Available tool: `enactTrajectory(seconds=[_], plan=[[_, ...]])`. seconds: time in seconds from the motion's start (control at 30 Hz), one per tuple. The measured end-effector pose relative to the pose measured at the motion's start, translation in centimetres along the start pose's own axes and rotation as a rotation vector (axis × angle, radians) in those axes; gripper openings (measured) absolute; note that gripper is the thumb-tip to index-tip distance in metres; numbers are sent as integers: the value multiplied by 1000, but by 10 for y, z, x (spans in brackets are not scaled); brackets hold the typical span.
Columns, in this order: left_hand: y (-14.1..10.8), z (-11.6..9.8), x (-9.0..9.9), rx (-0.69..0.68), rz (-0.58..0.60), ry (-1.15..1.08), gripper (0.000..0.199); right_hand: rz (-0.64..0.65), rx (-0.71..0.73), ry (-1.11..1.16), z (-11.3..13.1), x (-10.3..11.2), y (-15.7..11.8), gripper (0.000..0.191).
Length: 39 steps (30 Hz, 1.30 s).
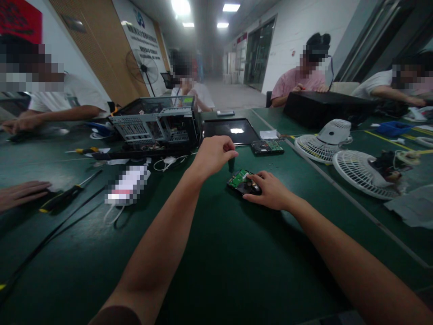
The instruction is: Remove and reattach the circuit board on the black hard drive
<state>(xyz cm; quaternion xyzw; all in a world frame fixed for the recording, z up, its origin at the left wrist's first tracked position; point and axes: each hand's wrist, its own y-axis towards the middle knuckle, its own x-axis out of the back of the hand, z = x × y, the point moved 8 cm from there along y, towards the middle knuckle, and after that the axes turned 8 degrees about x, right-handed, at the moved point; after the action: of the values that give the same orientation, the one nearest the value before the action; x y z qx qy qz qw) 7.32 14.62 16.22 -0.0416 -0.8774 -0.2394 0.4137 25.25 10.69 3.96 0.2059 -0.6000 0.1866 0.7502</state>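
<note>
Up on the drive's far side, gripping a dark tool (232, 165) upright in the curled left hand (216, 155) and, just right of that, clamping the hard drive (241, 179) in the right hand (269, 190), apparently for steadiness.

The left hand (216, 152) hides the top of a dark cylindrical tool (231, 165). The right hand (269, 192) covers part of a green-and-black rectangular hard drive (238, 180). Pixelation blurs a white rectangular device (130, 183); the picture's left edge cuts off 1 co-worker's bare forearm (6, 201).
</note>
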Motion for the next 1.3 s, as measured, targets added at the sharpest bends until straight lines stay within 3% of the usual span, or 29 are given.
enactTrajectory(seconds=[0.67,1.0,1.3], plan=[[0,3,-3,67,-37,26,24,8,-10,11,2,2,0,82],[1,1,-3,24,-38,77,12,9,-8,10,2,2,-1,82],[0,-1,-3,24,-50,178,17,13,-9,4,2,1,-1,82]])
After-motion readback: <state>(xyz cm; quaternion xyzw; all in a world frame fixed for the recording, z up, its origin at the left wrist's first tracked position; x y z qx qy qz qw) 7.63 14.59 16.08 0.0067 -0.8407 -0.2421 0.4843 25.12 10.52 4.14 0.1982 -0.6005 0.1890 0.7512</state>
